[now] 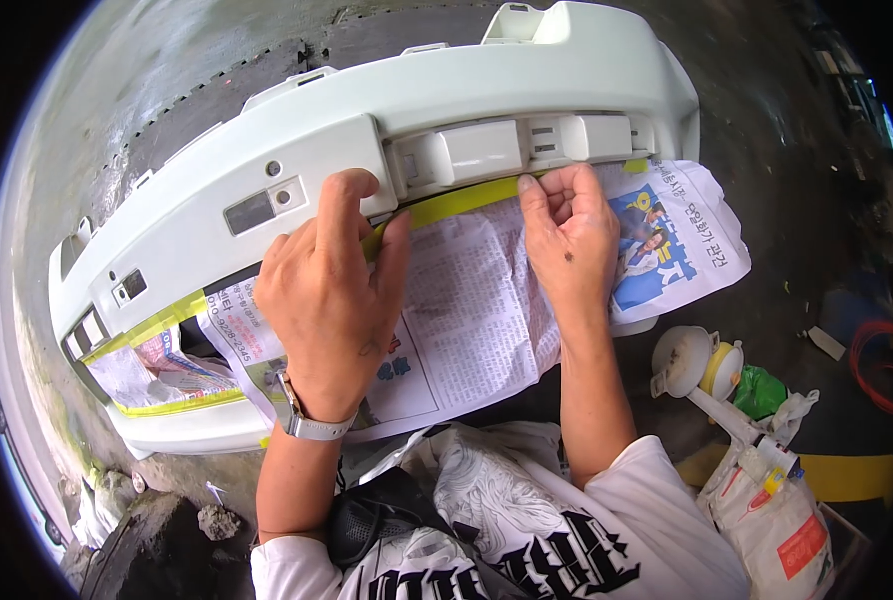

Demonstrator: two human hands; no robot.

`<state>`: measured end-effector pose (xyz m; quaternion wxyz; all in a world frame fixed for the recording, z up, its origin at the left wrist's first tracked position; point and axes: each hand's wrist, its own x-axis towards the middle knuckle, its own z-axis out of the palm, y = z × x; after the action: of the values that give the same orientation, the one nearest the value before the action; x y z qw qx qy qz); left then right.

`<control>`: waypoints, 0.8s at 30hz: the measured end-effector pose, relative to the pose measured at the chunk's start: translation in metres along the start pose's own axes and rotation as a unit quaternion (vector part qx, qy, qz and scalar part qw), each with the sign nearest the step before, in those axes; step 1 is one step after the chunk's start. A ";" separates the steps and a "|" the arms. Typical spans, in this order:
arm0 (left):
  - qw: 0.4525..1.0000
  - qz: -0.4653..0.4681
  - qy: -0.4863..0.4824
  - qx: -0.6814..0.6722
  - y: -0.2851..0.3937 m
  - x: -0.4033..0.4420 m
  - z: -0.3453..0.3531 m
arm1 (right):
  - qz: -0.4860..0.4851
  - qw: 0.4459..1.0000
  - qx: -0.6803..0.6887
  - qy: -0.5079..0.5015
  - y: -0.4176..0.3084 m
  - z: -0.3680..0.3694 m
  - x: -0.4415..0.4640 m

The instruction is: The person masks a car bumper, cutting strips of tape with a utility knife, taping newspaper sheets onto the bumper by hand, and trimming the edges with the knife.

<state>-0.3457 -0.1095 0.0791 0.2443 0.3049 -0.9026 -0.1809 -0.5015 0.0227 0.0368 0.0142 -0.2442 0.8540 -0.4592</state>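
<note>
A white car bumper cover [317, 105] lies in front of me, with printed newspaper sheets [467, 290] spread along its near side. Yellow-green masking tape [462, 202] runs between the paper's upper edge and the bumper's slotted recess. At the tape's left end is my left hand [327, 285], its index finger bent over the bumper edge and its thumb against the tape; the other fingertips are hidden. Farther right, my right hand [572, 225] has its thumb on the tape's edge, with the fingers curled in. A watch [307, 425] is on my left wrist.
More taped paper [172, 370] covers the opening at the bumper's left end. On the right are a white round-headed tool [682, 360], a tape roll [722, 370], a green bag [762, 390], a white plastic bag [772, 520] and a red hose [872, 370].
</note>
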 end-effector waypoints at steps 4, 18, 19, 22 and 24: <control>1.000 -0.003 0.008 0.012 0.001 0.001 0.003 | 0.010 1.000 0.020 -0.010 0.001 0.001 0.000; 0.999 -0.001 0.025 0.036 0.003 0.001 0.005 | -0.003 0.999 0.031 -0.034 0.001 0.000 -0.003; 0.999 -0.006 0.026 0.024 0.004 0.001 0.004 | -0.002 0.999 0.031 -0.033 0.003 0.001 -0.003; 1.000 -0.028 0.010 0.006 0.007 0.002 0.001 | -0.002 0.999 0.041 -0.027 0.008 -0.003 -0.005; 0.999 -0.035 0.004 0.001 0.007 0.001 0.001 | -0.011 0.999 0.033 -0.019 0.007 -0.005 -0.006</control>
<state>-0.3503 -0.1044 0.0816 0.2414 0.3371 -0.8906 -0.1866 -0.5003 0.0326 0.0328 0.0335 -0.2613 0.8355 -0.4823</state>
